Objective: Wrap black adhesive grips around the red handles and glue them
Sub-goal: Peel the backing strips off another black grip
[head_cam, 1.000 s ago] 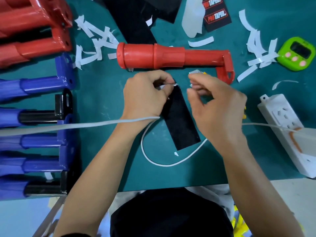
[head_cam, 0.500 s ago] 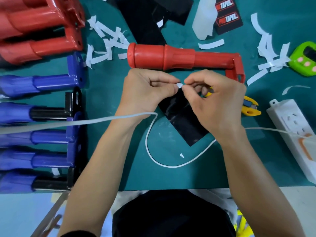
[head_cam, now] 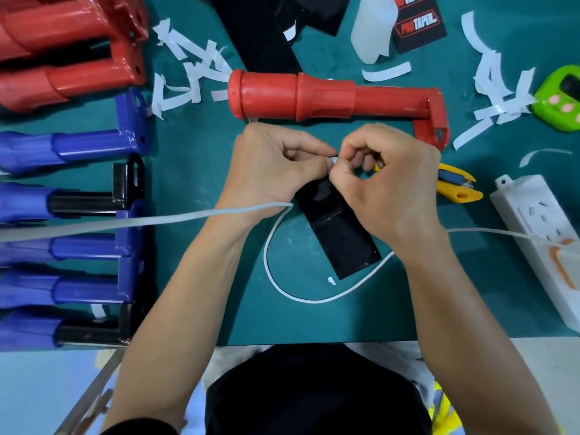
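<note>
Centre of frame: I see both hands together, fingertips meeting at the top end of the black strip (head_cam: pixel 339 233). L hand (head_cam: pixel 276 171) has fingers curled and pinches that top edge. R hand (head_cam: pixel 386 189) pinches a small white tab (head_cam: pixel 334 160) at the same edge w/ thumb and forefinger. Can't tell if the tab is part of the strip's backing.

The strip lies slanted on the green mat (head_cam: pixel 194 183), running from centre down toward lower right. Its low end is just beside a white cable (head_cam: pixel 282 277) that loops under it.

The red handle (head_cam: pixel 329 95) lies bare across upper centre, just above the hands, fat end left, bracket end right.

Upper left: more red handles (head_cam: pixel 62 48). Left edge: a row of blue handles (head_cam: pixel 78 146). White paper scraps (head_cam: pixel 194 67) lie upper left and upper right. Right side: yellow knife (head_cam: pixel 458 186) partly behind R hand, power strip (head_cam: pixel 539 240) and green timer (head_cam: pixel 561 102). Top: black sheets (head_cam: pixel 260 36).
</note>
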### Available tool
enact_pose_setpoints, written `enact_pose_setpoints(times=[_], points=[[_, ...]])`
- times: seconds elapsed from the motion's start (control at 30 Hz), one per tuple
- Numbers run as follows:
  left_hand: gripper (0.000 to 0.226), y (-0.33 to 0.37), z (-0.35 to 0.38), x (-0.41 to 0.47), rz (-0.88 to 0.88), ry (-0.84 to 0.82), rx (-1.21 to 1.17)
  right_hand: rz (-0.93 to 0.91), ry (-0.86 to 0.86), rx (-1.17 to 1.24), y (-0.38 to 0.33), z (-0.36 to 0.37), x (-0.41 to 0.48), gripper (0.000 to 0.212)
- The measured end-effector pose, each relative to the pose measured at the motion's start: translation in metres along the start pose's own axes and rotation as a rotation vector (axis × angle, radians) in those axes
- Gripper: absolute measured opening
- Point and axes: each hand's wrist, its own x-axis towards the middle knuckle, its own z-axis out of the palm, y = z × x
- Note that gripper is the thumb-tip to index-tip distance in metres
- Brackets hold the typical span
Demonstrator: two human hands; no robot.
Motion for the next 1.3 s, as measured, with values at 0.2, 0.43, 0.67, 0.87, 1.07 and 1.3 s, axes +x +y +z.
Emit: enact_pose_setpoints(times=[0.2, 0.43, 0.67, 0.87, 1.07, 1.3], points=[[0.021, 0.000, 0.001, -0.001, 0.013, -0.025, -0.017, 0.040, -0.059, 0.153, 0.001, -0.006, 0.001, 0.005], [0.020, -0.003, -0.001, -0.001, 0.024, -0.017, -0.037, 0.128, -0.038, 0.212, 0.005, -0.017, 0.003, 0.015], [0.026, -0.002, -0.001, 0.000, 0.007, -0.003, 0.006, 0.111, -0.029, 0.156, 0.006, -0.014, 0.002, 0.012], [0.026, 0.000, -0.001, -0.001, 0.012, -0.036, 0.028, 0.075, -0.090, 0.132, 0.003, -0.013, 0.002, 0.013], [0.027, 0.001, -0.001, -0.002, 0.021, -0.081, 0.026, 0.059, -0.123, 0.161, 0.003, -0.011, 0.002, 0.009], [0.029, 0.001, -0.002, -0.002, 0.127, -0.093, 0.007, 0.243, -0.209, 0.353, 0.004, -0.010, 0.007, 0.007]])
